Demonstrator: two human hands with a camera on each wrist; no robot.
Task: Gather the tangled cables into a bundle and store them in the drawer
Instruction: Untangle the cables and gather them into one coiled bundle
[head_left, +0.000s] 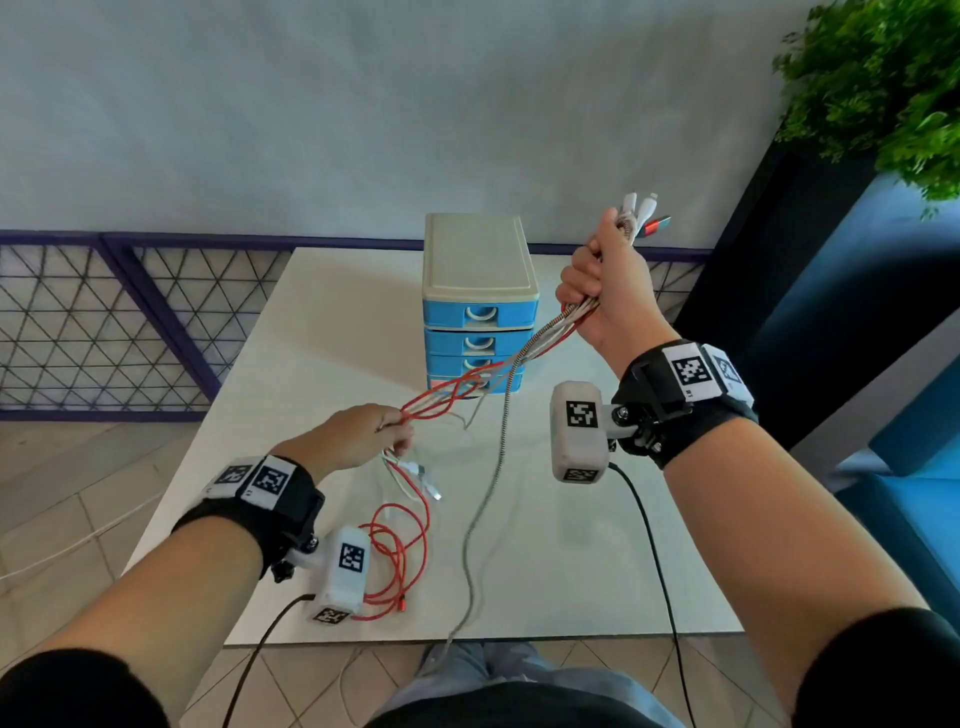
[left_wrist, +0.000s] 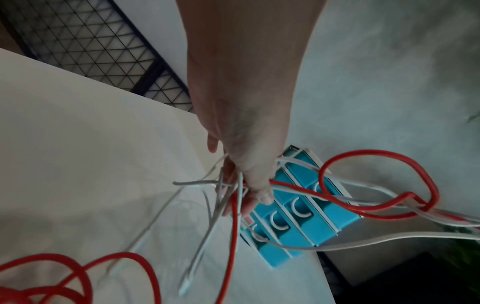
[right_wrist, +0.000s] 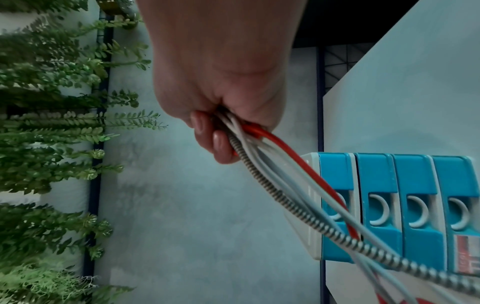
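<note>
The right hand (head_left: 605, 291) is raised in a fist, its fingers (right_wrist: 221, 144) curled tight round the cables (head_left: 488, 374); white and red plug ends (head_left: 644, 215) stick out above the fist, and the strands run from beneath it, down and across towards the left hand (head_left: 358, 436). That bunch holds a red cable (right_wrist: 291, 158), several white ones and a braided grey-and-white cable (right_wrist: 291, 203); the braided one drops away from the rest below the right hand and trails over the near edge of the table (head_left: 597, 571). The left hand sits lower, just above the table, and pinches the red and white strands between thumb (left_wrist: 259, 191) and fingers; beyond its fingertips the strands cross and tangle, with a red loop (left_wrist: 376, 181) standing up between the two hands. Below and behind the left hand, loose white ends with a plug (head_left: 431, 486) hang down; nearer the left wrist, coils of red cable (head_left: 400, 566) lie on the table. The small blue drawer unit (head_left: 478, 312) stands on the table beyond both hands, between them and nearer the right; its four drawers are all closed, and the stretched cables pass in front of its lower drawers. A green plant (head_left: 883, 88) hangs to the right of the raised hand; a wire-mesh railing (head_left: 104, 322) runs beyond the table to the left of the left hand.
</note>
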